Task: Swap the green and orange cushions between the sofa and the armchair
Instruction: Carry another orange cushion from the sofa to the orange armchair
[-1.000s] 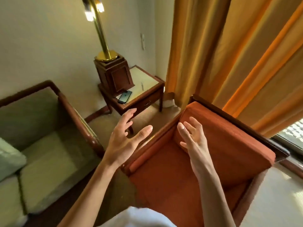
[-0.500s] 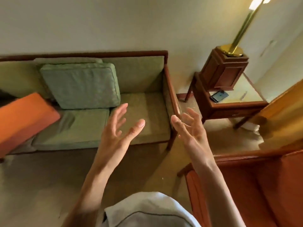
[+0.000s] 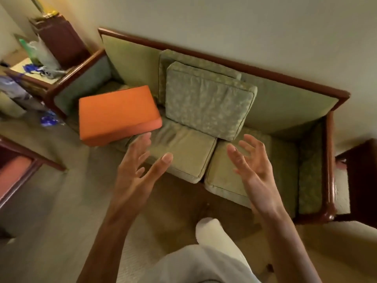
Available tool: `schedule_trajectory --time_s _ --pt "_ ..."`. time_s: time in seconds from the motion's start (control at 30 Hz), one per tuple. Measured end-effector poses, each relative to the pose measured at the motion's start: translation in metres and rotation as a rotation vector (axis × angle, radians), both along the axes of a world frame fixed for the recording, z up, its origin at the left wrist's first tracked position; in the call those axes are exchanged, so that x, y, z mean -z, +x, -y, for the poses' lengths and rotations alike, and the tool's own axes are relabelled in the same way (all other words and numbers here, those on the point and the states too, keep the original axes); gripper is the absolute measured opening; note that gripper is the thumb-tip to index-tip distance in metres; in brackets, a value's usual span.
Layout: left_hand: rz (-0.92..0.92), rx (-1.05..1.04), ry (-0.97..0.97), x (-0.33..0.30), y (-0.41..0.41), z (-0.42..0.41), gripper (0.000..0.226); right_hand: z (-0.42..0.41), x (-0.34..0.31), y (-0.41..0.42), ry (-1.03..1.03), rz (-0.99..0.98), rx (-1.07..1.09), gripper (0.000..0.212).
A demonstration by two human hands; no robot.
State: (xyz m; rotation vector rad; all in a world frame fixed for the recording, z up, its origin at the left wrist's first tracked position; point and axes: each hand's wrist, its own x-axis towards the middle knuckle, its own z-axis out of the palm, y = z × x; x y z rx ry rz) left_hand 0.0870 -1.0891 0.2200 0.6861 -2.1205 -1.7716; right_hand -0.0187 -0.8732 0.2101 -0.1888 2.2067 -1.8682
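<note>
A green cushion leans upright against the back of the green sofa, near its middle. An orange cushion lies tilted on the sofa's left seat, its front corner hanging over the seat edge. My left hand is spread open just below the orange cushion, apart from it. My right hand is open in front of the right seat cushion, below the green cushion's lower right corner. Neither hand holds anything. The orange armchair is mostly outside the view.
A wooden side table with bags and blue clutter stands left of the sofa. An orange-seated wooden chair shows at the left edge. Dark wooden furniture stands right of the sofa. Beige carpet lies in front; my white-clothed knee shows below.
My view has swung left from the armchair and lamp table to face the sofa. Both hands stay open and raised, now nearer the sofa cushions.
</note>
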Motion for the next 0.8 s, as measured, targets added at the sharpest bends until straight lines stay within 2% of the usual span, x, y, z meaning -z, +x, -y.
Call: schedule_trajectory --time_s 0.23,0.37,0.53,0.67,0.8 --pt "-0.017 -0.201 0.065 0.016 -0.068 0.122 0.077 0.139 0.024 -0.106 -0.003 0.063 -0.151 0.093" --pt "0.026 -0.247 0.032 0.015 -0.119 0.2 0.076 0.231 0.029 -0.176 0.023 0.089 -0.237 0.095" --pt "0.049 -0.327 -0.016 0.012 -0.171 0.294 0.087 0.34 0.023 -0.249 0.072 0.075 -0.358 0.104" --pt "0.123 -0.339 -0.036 0.032 -0.204 0.379 0.084 0.428 0.039 -0.296 0.095 0.102 -0.413 0.099" --pt "0.211 -0.248 -0.061 0.066 -0.242 0.484 0.081 0.517 0.074 -0.338 0.212 0.111 -0.445 0.095"
